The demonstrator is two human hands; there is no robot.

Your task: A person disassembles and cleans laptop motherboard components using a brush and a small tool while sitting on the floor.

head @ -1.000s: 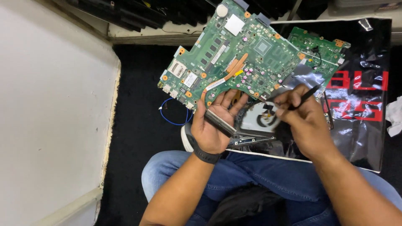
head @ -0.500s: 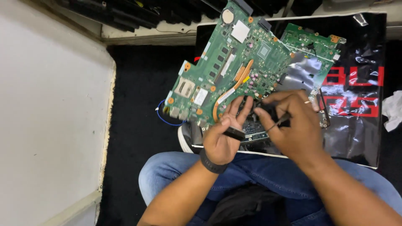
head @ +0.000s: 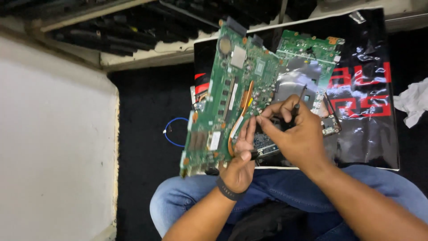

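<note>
Tilted up now, the big green circuit board (head: 227, 98) stands much steeper than a moment ago, swung toward upright on its long edge, and its copper heat pipe (head: 243, 107) faces the camera. Left hand (head: 240, 160) is clamped on the board's lower right edge, fingers up along the back, thumb in front, a black band on the wrist. Right hand (head: 296, 134) has come in closer; it pinches a thin black screwdriver (head: 298, 103) between thumb and fingers, its tip pointing up and away, its fingertips meeting the left hand's at the board's edge.

Behind it lies a second green board (head: 307, 58), flat on a glossy black bag (head: 370, 102) with red print. That bag is the only container here, and whether anything is inside cannot be told. A blue wire loop (head: 171, 134) sits on the dark floor to the left.

Whatever lies under the hands is mostly hidden; only a small grey part shows. Dark slabs (head: 133, 27) stacked along the top are cut off and too murky to identify. A crumpled white tissue (head: 412, 105) is clipped by the right edge.
</note>
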